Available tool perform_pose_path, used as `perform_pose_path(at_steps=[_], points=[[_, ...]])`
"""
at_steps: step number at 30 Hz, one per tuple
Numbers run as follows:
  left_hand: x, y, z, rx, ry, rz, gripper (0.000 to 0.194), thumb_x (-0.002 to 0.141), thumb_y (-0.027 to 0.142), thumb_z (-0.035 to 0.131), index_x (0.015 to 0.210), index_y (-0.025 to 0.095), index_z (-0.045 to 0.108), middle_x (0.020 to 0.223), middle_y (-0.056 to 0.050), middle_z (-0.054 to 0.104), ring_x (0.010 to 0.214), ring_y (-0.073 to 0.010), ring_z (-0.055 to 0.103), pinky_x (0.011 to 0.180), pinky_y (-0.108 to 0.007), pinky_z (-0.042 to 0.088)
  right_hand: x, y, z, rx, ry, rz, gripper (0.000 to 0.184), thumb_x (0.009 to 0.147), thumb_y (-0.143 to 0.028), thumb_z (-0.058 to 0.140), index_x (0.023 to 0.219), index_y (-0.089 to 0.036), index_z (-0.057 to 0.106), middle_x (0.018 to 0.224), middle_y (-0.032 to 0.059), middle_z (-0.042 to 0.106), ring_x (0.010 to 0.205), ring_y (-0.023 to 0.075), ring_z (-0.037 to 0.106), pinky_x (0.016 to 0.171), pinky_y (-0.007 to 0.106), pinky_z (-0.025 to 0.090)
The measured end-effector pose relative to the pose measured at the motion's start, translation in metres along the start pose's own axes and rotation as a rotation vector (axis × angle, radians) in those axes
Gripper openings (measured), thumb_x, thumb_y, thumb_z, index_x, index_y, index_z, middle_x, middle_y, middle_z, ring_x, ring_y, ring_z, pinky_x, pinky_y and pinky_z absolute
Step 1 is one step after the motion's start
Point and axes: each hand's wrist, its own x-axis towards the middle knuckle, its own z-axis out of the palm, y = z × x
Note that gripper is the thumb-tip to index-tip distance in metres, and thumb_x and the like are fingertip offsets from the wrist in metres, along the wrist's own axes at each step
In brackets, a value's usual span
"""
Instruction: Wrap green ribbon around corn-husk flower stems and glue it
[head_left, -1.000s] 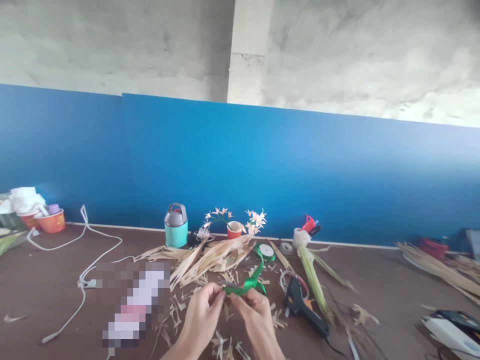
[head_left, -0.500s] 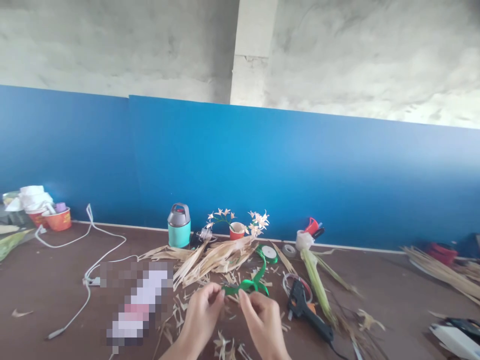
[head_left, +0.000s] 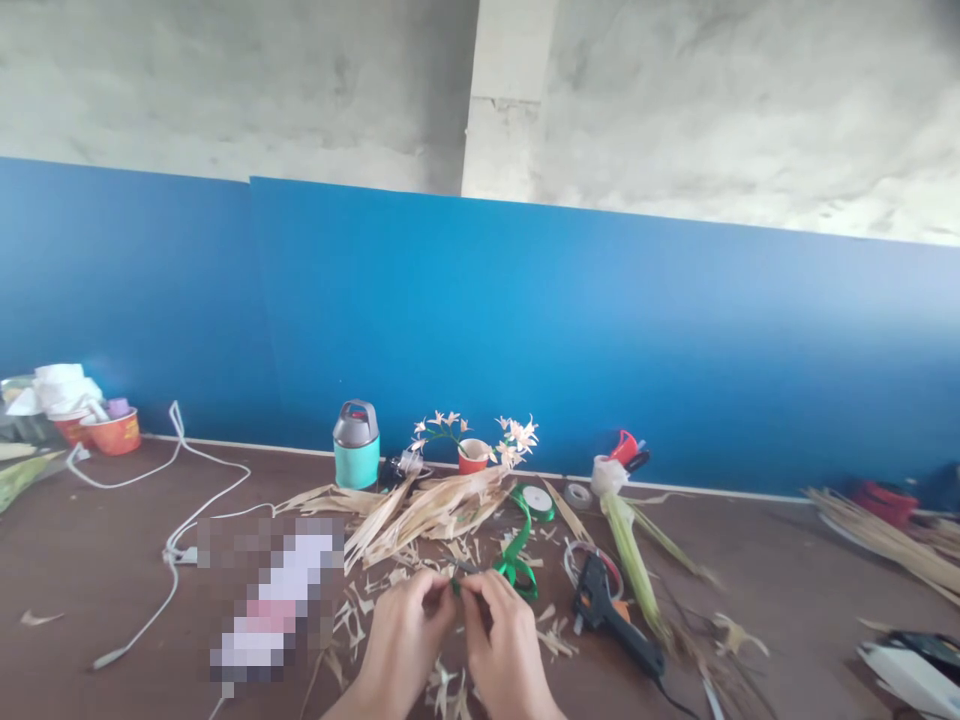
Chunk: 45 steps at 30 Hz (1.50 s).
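My left hand (head_left: 409, 625) is closed, its thumb and forefinger pinching a small bit of green ribbon. Close against it, my right hand (head_left: 501, 630) is also closed with the fingertips meeting at the same ribbon, most of which the fingers hide there. Beyond the right hand the green ribbon (head_left: 517, 548) lies in loose curls and runs back to its spool (head_left: 537, 501). A thin dark tool (head_left: 466, 566), partly hidden, shows just behind the fingertips. Dried husk scraps (head_left: 356, 612) are scattered around and under both hands.
Dried corn husks (head_left: 439, 512) lie behind the hands. A black glue gun (head_left: 615, 622) and a green stalk bundle (head_left: 631, 565) are on the right. Husk flowers (head_left: 517, 438), a paper cup (head_left: 472, 458) and a turquoise container (head_left: 357, 462) stand along the blue partition (head_left: 480, 330). White cables (head_left: 202, 510) cross the left side.
My right hand first drew a little to the right, then came back against the left. The ribbon stretch that showed between and above the hands is now mostly covered by fingers.
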Motion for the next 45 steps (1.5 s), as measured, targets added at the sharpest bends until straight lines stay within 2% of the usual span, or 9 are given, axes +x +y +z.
perform_pose_path(at_steps=[7,13,16,21,27,30,34,39,45], points=[[0.002,0.0,0.002,-0.042,0.004,-0.056,0.021,0.079,0.029,0.047,0.074,0.019,0.065,0.072,-0.002,0.072,0.065,-0.0163,0.066,0.059,-0.02,0.046,0.0,-0.003,0.0,0.067,0.012,0.035,0.018,0.083,-0.014,0.044,0.073,-0.019,0.059,0.068,0.0037,0.064,0.062,0.0167,0.061,0.059,0.023,0.045],[0.001,0.002,-0.001,-0.021,-0.032,-0.044,0.027,0.082,0.031,0.044,0.073,0.02,0.067,0.067,-0.002,0.071,0.063,-0.0175,0.065,0.054,-0.02,0.042,0.007,-0.004,-0.002,0.267,-0.043,0.293,0.019,0.08,-0.027,0.053,0.08,-0.017,0.069,0.069,0.0053,0.07,0.059,0.0184,0.063,0.055,0.023,0.049],[-0.001,0.006,-0.001,0.026,-0.05,-0.022,0.027,0.082,0.032,0.044,0.069,0.02,0.066,0.068,-0.004,0.071,0.062,-0.0185,0.064,0.053,-0.021,0.04,0.011,0.0,-0.003,0.356,-0.06,0.352,0.021,0.076,-0.032,0.059,0.082,-0.017,0.072,0.072,0.0063,0.072,0.063,0.0199,0.064,0.058,0.024,0.05],[-0.002,0.009,0.0,-0.041,-0.091,-0.012,0.032,0.084,0.034,0.042,0.068,0.02,0.065,0.065,-0.004,0.069,0.061,-0.0186,0.062,0.052,-0.021,0.039,0.011,0.006,-0.003,0.414,-0.103,0.378,0.027,0.08,-0.036,0.055,0.068,-0.015,0.068,0.053,0.0023,0.062,0.046,0.0142,0.053,0.043,0.021,0.041],[0.004,0.004,-0.004,-0.221,-0.227,0.009,0.028,0.082,0.027,0.044,0.08,0.018,0.07,0.07,-0.003,0.07,0.067,-0.0188,0.062,0.059,-0.021,0.042,0.014,0.005,-0.008,0.381,-0.105,0.343,0.025,0.08,-0.032,0.054,0.065,-0.015,0.063,0.054,0.0006,0.057,0.048,0.0125,0.049,0.046,0.02,0.038],[0.007,0.0,-0.004,-0.207,-0.254,0.011,0.027,0.08,0.025,0.045,0.073,0.018,0.07,0.066,-0.002,0.069,0.064,-0.0183,0.061,0.057,-0.022,0.041,0.015,0.005,-0.008,0.366,-0.11,0.341,0.026,0.08,-0.033,0.053,0.065,-0.014,0.063,0.053,0.0,0.055,0.048,0.0121,0.047,0.045,0.02,0.037],[0.007,0.0,-0.005,-0.174,-0.221,-0.008,0.023,0.077,0.024,0.047,0.067,0.017,0.067,0.063,-0.002,0.067,0.062,-0.0179,0.06,0.057,-0.022,0.041,0.014,0.009,-0.005,0.363,-0.103,0.344,0.027,0.079,-0.035,0.054,0.066,-0.014,0.064,0.053,0.0001,0.055,0.048,0.0117,0.047,0.045,0.02,0.037],[0.003,0.005,-0.008,-0.183,-0.129,-0.047,0.024,0.077,0.027,0.047,0.065,0.018,0.065,0.063,-0.001,0.068,0.061,-0.0178,0.061,0.059,-0.023,0.043,0.012,0.014,-0.002,0.48,-0.18,0.458,0.027,0.078,-0.039,0.056,0.075,-0.014,0.067,0.051,-0.0016,0.055,0.035,0.0098,0.045,0.034,0.019,0.035],[0.003,0.006,-0.008,-0.152,-0.075,-0.064,0.026,0.078,0.032,0.047,0.068,0.019,0.067,0.065,-0.003,0.069,0.063,-0.0193,0.062,0.059,-0.024,0.044,0.013,0.011,-0.005,0.518,-0.218,0.492,0.027,0.077,-0.041,0.055,0.068,-0.016,0.06,0.049,-0.0039,0.053,0.033,0.0093,0.049,0.031,0.016,0.032]])
